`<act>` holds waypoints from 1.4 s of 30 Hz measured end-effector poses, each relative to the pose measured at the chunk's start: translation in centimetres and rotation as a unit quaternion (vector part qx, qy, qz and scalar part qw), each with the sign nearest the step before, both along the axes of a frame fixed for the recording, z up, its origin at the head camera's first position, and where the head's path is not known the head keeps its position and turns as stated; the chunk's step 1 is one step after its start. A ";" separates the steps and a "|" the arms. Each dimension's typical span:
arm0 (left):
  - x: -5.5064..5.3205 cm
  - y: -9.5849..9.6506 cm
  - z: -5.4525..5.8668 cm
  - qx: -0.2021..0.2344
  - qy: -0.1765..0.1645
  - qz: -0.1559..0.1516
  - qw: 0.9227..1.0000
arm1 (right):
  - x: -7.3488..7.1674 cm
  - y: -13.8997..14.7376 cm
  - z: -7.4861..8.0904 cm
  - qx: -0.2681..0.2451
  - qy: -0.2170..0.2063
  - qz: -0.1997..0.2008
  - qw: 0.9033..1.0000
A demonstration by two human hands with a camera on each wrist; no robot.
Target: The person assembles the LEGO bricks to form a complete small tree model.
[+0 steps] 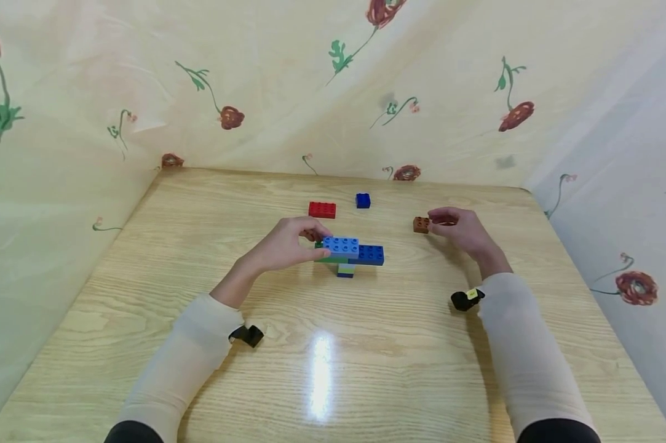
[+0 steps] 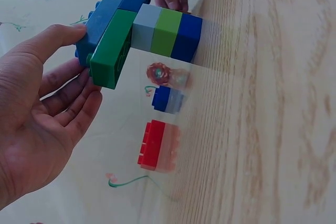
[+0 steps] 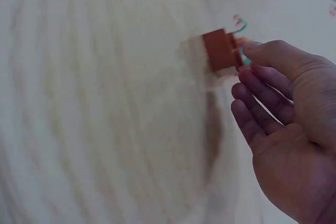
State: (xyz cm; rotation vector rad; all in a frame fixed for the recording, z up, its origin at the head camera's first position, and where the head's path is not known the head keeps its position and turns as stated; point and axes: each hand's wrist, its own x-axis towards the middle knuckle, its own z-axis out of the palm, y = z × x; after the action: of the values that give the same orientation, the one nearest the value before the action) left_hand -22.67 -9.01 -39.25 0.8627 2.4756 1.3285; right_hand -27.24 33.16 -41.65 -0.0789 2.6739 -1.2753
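Note:
My left hand (image 1: 288, 243) pinches the light blue brick (image 1: 340, 246) on top of a small built piece, thumb in front and fingers behind. Under that brick sit a green brick (image 2: 110, 51) and a dark blue brick (image 1: 370, 255), side by side. A narrow column of grey, lime green (image 2: 167, 32) and blue blocks supports them. At the right, my right hand (image 1: 462, 231) is beside a brown brick (image 1: 420, 224), thumb and fingertips at its edge and not closed round it. The right wrist view is blurred, so contact is hard to tell.
Behind the built piece, a red brick (image 1: 322, 210) and a small blue brick (image 1: 363, 200) lie on the wooden table (image 1: 399, 363). Cloth with a flower print (image 1: 283, 92) hangs along the table's back and sides.

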 end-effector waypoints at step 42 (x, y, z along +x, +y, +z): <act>0.0 0.0 0.1 0.001 0.003 0.001 1.000 | 4.0 -4.8 4.0 -0.015 0.097 0.077 0.992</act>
State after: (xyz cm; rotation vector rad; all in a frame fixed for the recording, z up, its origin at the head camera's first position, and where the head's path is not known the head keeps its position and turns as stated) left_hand -22.70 -9.01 -39.12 0.8653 2.4802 1.3301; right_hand -23.22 28.40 -37.67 -0.4257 2.7428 -1.3210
